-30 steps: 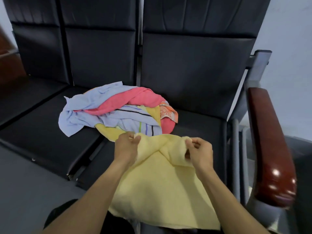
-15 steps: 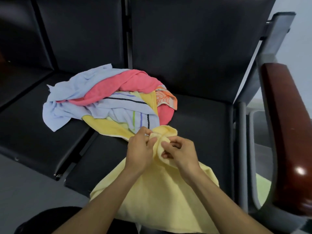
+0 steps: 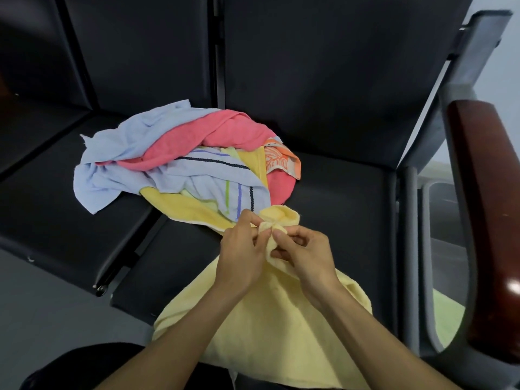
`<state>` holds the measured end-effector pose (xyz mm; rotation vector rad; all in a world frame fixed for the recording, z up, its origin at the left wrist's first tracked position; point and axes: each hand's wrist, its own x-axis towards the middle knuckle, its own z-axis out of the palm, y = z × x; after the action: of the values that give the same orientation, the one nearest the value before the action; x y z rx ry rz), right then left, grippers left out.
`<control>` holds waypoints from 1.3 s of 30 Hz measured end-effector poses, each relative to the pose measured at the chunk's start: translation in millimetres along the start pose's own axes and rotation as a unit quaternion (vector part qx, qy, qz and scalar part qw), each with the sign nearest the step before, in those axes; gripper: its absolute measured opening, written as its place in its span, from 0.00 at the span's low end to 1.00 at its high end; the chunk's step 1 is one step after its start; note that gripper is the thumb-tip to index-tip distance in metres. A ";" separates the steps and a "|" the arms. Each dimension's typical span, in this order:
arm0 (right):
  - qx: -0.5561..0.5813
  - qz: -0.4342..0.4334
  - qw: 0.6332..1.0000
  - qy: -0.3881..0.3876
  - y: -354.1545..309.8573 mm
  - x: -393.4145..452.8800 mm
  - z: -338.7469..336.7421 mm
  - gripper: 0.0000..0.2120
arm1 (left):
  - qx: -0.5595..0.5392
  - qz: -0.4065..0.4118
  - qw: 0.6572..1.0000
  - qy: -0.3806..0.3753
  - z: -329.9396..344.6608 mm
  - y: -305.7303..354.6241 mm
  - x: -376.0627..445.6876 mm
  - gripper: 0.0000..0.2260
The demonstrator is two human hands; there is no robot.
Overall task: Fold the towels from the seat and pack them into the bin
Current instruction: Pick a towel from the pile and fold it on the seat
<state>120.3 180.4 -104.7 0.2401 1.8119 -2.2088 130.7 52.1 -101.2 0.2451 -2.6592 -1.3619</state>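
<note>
Yellow towel, two corners brought together at the lower centre of the frame.

Left hand (image 3: pixel 241 261) and right hand (image 3: pixel 306 256): a second ago apart along the towel's top edge, now touching, each pinching a bunched corner of the yellow towel (image 3: pixel 270 327) between thumb and fingertips. This reads as the first fold under way, corners being matched. The towel hangs from the pinch toward the bottom of the frame, over the seat (image 3: pixel 337 220) edge. Pile of unfolded towels (image 3: pixel 180 170), blue, pink, striped, yellow and orange: on the seat, just above and left of the hands, still to fold. Wooden armrest (image 3: pixel 486 209): right edge. Bin: not in view.
</note>
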 end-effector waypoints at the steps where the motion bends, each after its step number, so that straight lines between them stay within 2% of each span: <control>1: 0.013 0.009 1.000 -0.009 -1.5 -1.1 0.8 0.10 | -0.013 -0.003 1.000 -0.007 -0.7 1.3 -0.3 0.06; 4: 0.056 0.049 0.996 -0.048 -7.5 -1.1 -0.5 0.20 | -0.043 -0.034 0.998 -0.036 -5.1 6.0 -1.0 0.15; 6: 0.020 0.044 0.998 -0.036 -11.2 0.1 -2.9 0.21 | -0.008 -0.028 0.999 -0.043 -6.3 3.9 -0.2 0.13; 8: -0.144 -0.052 0.988 0.019 -8.8 4.8 -8.1 0.17 | 0.031 -0.015 0.998 -0.048 -6.1 1.4 -1.1 0.10; 10: -0.281 -0.146 0.947 0.062 -6.1 10.1 -15.0 0.11 | 0.047 -0.008 0.998 -0.047 -5.3 0.7 -2.8 0.10; 12: -0.322 -0.164 0.932 0.034 -6.4 12.2 -20.3 0.14 | 0.044 -0.012 0.998 -0.044 -5.7 2.6 -4.3 0.09; 15: -0.374 -0.148 0.915 -0.027 -7.0 13.8 -24.0 0.19 | 0.029 -0.021 0.998 -0.044 -7.7 5.5 -6.4 0.08; 22: -0.401 -0.172 0.899 -0.038 -0.2 21.6 -25.9 0.10 | 0.043 -0.015 0.998 -0.045 -13.0 1.3 -6.7 0.11; 24: -0.458 -0.189 0.867 -0.055 -0.5 21.9 -28.0 0.08 | 0.046 -0.002 0.998 -0.048 -16.3 -1.3 -6.3 0.12; 28: -0.609 -0.175 0.769 -0.086 -1.1 20.6 -36.8 0.04 | 0.054 0.038 0.997 -0.029 -34.3 -5.2 -3.4 0.12; 30: -0.629 -0.183 0.753 -0.065 -4.7 22.0 -41.9 0.05 | 0.059 0.041 0.997 0.001 -49.6 -10.4 2.7 0.11; 34: -0.630 -0.267 0.728 0.026 -10.4 22.6 -37.7 0.02 | 0.068 -0.005 0.996 0.058 -71.7 -19.8 15.6 0.11; 37: -0.582 -0.319 0.747 0.026 -6.0 25.3 -37.2 0.03 | 0.059 -0.020 0.996 0.067 -73.6 -21.0 19.9 0.11; 39: -0.546 -0.404 0.734 0.029 -4.7 28.8 -41.7 0.04 | 0.049 -0.034 0.996 0.073 -75.3 -22.0 22.5 0.11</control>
<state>89.7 219.0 -117.4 -0.8714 3.2539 -0.9652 125.6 -24.8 -74.3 0.4331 -2.6199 -1.1843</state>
